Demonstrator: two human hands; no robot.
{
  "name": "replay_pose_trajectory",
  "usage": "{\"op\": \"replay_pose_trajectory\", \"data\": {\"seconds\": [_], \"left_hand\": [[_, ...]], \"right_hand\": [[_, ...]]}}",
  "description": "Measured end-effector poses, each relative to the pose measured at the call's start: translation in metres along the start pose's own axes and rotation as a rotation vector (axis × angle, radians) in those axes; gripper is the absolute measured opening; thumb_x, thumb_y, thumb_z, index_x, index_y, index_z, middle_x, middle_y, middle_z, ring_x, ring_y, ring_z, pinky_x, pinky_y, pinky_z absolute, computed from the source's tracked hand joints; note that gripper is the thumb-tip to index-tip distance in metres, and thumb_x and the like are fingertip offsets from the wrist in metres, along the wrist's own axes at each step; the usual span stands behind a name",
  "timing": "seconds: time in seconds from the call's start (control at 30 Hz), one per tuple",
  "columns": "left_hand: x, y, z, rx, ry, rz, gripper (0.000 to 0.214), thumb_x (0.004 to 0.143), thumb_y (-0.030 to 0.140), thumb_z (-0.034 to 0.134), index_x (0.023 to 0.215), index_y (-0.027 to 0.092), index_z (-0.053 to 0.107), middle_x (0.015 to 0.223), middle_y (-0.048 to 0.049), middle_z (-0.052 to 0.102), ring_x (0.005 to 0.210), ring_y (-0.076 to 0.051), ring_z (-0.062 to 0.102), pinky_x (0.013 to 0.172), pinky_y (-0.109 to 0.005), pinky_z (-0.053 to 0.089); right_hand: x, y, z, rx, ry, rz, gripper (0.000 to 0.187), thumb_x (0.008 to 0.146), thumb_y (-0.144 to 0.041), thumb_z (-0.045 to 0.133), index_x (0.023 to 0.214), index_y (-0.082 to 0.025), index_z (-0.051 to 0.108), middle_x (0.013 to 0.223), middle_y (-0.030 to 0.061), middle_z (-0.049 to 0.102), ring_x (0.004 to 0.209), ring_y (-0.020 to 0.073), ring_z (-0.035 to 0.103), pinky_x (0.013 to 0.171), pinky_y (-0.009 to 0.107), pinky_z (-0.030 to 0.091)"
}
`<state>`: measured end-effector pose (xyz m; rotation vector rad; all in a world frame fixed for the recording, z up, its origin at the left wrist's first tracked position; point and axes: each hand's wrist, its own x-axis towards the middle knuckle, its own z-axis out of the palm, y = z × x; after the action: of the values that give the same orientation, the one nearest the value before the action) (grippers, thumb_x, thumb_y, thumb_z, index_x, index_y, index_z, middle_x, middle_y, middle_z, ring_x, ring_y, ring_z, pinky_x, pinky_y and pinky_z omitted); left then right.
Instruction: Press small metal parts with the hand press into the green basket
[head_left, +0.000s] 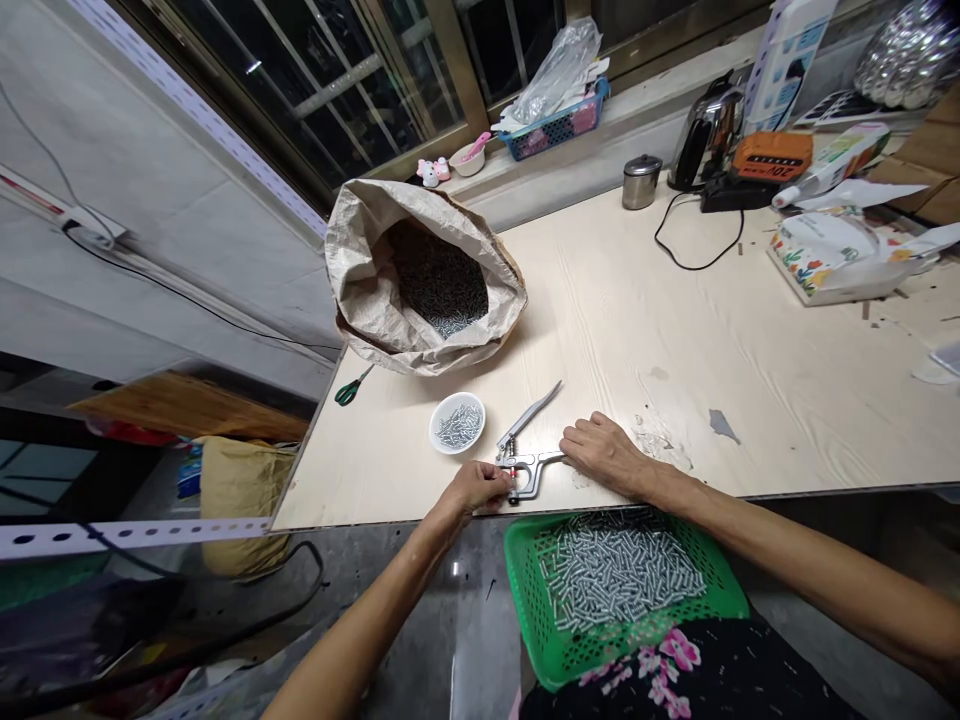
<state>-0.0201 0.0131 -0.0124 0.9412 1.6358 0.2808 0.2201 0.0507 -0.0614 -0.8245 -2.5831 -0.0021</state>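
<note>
Silver snap-fastener pliers (pixel 531 470) lie at the table's front edge, with the upper handle raised and pointing away. My right hand (pixel 604 455) is closed around the end of the lower handle. At the jaw my left hand (pixel 480 487) has its fingers pinched together beside a small red part. Whatever is between those fingertips is too small and hidden to make out. Just beyond my left hand stands a white bowl (pixel 437 440) of small silver metal pieces. Below the table edge, a green basket (pixel 525 600) on my lap holds many small silver cylindrical pieces.
A large open woven sack (pixel 360 290) of small metal parts stands behind the bowl. Green-handled scissors (pixel 349 391) lie at the left edge. Farther right are a metal canister (pixel 641 182), a kettle (pixel 705 130), a black cable (pixel 694 268) and a tissue pack (pixel 832 255).
</note>
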Motion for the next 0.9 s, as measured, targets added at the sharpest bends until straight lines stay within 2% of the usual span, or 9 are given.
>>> {"op": "replay_pose_trajectory", "data": {"seconds": [0.07,0.13,0.23,0.3,0.4,0.6,0.73,0.9], "left_hand": [[-0.003,0.0,0.003,0.008,0.032,-0.037,0.04,0.046,0.046,0.08,0.049,0.016,0.054,0.041,0.004,0.049,0.04,-0.006,0.04,0.043,-0.021,0.03],[-0.007,0.0,0.006,0.01,0.056,-0.065,0.035,0.047,0.041,0.08,0.05,0.015,0.056,0.043,0.0033,0.051,0.041,-0.007,0.042,0.044,-0.02,0.033],[-0.011,0.001,0.009,0.003,0.088,-0.093,0.031,0.049,0.037,0.079,0.052,0.014,0.059,0.042,0.0035,0.052,0.041,-0.007,0.042,0.042,-0.019,0.032],[-0.013,0.002,0.011,0.002,0.105,-0.121,0.029,0.05,0.036,0.078,0.053,0.014,0.06,0.041,0.0045,0.05,0.04,-0.006,0.039,0.04,-0.019,0.029],[-0.014,0.005,0.014,0.0,0.123,-0.176,0.027,0.049,0.034,0.078,0.054,0.015,0.06,0.039,0.0064,0.046,0.039,-0.006,0.036,0.039,-0.019,0.026],[-0.015,0.009,0.015,-0.005,0.119,-0.25,0.028,0.046,0.034,0.078,0.054,0.016,0.059,0.039,0.0074,0.045,0.039,-0.006,0.033,0.037,-0.019,0.021],[-0.016,0.008,0.016,-0.003,0.109,-0.219,0.029,0.046,0.038,0.078,0.056,0.016,0.061,0.038,0.0079,0.043,0.038,-0.006,0.033,0.037,-0.019,0.022],[-0.016,0.002,0.016,0.031,0.106,-0.203,0.029,0.051,0.04,0.077,0.06,0.016,0.063,0.041,0.0072,0.043,0.04,-0.007,0.033,0.039,-0.021,0.025]], "right_hand": [[-0.001,0.003,-0.006,0.096,-0.078,0.043,0.016,0.089,-0.035,0.055,0.088,-0.019,0.058,0.09,0.0048,0.062,0.082,0.0194,0.049,0.071,0.034,0.031],[0.001,0.01,-0.012,0.176,-0.113,0.079,0.04,0.083,-0.05,0.06,0.108,-0.02,0.056,0.114,0.0101,0.058,0.1,0.0248,0.049,0.081,0.038,0.036],[0.01,0.025,-0.018,0.191,-0.155,0.111,0.081,0.071,-0.065,0.065,0.133,-0.018,0.042,0.143,0.0183,0.036,0.127,0.0349,0.033,0.097,0.049,0.032],[0.018,0.035,-0.016,0.185,-0.226,0.092,0.094,0.064,-0.068,0.068,0.138,-0.017,0.038,0.147,0.0206,0.03,0.134,0.0391,0.024,0.102,0.056,0.026],[0.029,0.043,-0.01,0.205,-0.33,0.04,0.102,0.058,-0.071,0.07,0.138,-0.017,0.039,0.144,0.0215,0.035,0.135,0.0423,0.022,0.103,0.061,0.023],[0.033,0.041,-0.011,0.208,-0.319,0.026,0.099,0.056,-0.068,0.072,0.135,-0.016,0.042,0.137,0.0195,0.044,0.129,0.0392,0.031,0.101,0.058,0.026],[0.033,0.037,-0.02,0.212,-0.283,0.026,0.084,0.059,-0.06,0.075,0.124,-0.013,0.051,0.12,0.0169,0.054,0.108,0.0324,0.047,0.091,0.05,0.036],[0.033,0.033,-0.019,0.208,-0.245,0.017,0.061,0.061,-0.052,0.076,0.105,-0.013,0.059,0.101,0.0122,0.058,0.089,0.0258,0.047,0.075,0.038,0.04]]}}
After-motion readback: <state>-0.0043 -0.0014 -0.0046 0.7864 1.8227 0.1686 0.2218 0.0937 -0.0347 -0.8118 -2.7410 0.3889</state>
